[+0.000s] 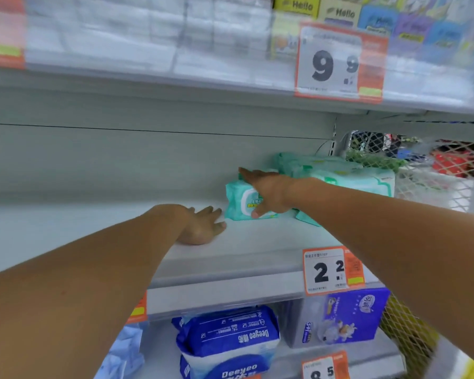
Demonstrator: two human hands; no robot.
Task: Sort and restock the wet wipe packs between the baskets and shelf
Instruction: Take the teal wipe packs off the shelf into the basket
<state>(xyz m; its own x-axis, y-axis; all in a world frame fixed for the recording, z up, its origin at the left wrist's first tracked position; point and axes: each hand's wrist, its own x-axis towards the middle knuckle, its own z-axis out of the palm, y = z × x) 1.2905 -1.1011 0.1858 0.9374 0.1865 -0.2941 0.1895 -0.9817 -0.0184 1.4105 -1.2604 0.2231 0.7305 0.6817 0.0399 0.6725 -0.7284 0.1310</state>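
- Mid-frame on the near-empty shelf (93, 214): my right hand (268, 192) lies on the mint wet wipe pack (238, 201), fingers straight over the top, thumb on its front face. Grip's flat, pressing, not clamping, probably to slide it into line.
- Left hand (200, 228) rests flat on the bare shelf, holding nothing, looks like a brace.
- More green packs (340, 173) are stacked just right, so that's the row.

pale shelf (257, 258) — green wipe packs (337, 173) lie far right, one pack (238, 201) beside.
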